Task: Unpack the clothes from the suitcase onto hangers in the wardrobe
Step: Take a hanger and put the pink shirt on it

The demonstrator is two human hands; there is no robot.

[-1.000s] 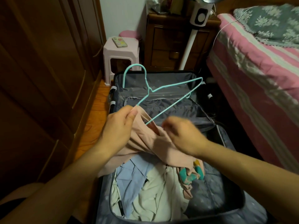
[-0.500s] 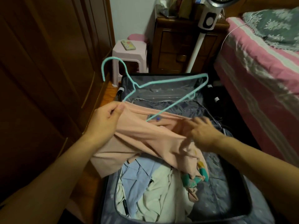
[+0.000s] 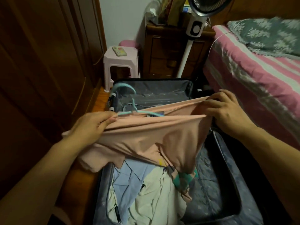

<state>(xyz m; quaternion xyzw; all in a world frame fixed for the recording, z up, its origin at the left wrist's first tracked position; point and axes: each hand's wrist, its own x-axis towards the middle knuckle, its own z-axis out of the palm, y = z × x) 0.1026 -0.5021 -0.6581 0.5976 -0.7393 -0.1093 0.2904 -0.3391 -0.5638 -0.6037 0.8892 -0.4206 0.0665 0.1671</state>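
Head view, fingers (image 3: 103,120) pinching pink garment (image 3: 146,137)

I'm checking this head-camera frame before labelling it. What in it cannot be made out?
- Teal wire hanger: its far arm lies inside the stretched peach knit top, so its seating is hidden.
- Open grey suitcase: near edge cut off by the frame bottom.
- Left hand and right hand: fingertips buried in the fabric.
- Dark wooden wardrobe: only closed doors show.
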